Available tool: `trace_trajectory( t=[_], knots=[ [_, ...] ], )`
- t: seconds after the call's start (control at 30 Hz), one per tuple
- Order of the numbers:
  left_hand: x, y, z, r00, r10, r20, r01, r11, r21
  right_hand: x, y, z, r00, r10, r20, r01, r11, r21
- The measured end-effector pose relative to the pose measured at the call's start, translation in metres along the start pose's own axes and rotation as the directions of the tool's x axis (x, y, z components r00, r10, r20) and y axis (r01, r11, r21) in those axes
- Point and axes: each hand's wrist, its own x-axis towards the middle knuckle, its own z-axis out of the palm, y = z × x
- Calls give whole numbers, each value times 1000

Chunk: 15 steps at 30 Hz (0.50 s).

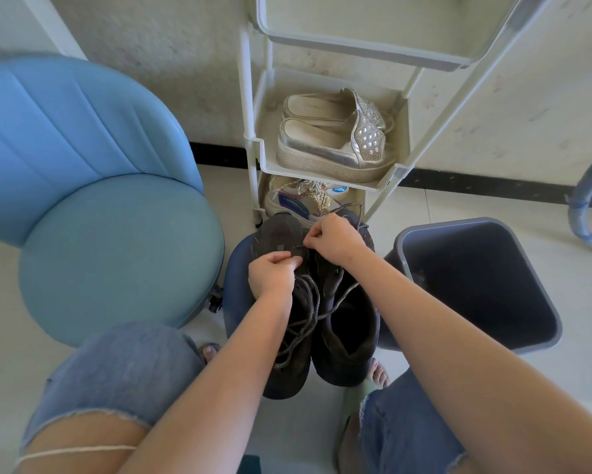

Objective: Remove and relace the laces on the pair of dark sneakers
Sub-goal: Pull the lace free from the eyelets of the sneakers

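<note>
Lace (314, 297) is pinched in both hands. The left hand (272, 271) has its fingers curled tight on it at the front eyelets of the left dark sneaker (287, 367), and the right hand (335, 239) nips another part of it just beyond, fingertips bent in. Loose loops of the lace trail back over the shoe's opening. The right dark sneaker (349, 323) lies touching alongside, both on a blue stool (236, 285) between the knees. Near the right stands a grey bin (475, 278), on the left a blue chair (99, 200), and behind a shoe rack (257, 155) holding silver shoes (335, 138).
</note>
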Motion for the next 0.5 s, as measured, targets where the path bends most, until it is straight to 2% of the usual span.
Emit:
trace_trajectory(
  t=[0.3,0.5],
  knots=[
    [-1,-2,2,999,36,-3,-36,999,-3,0,-3,-7,996,-43,75,54,986,-157],
    [-2,-3,3,999,38,-3,-38,999,2,0,-2,-8,991,-81,107,90,993,-81]
  ],
)
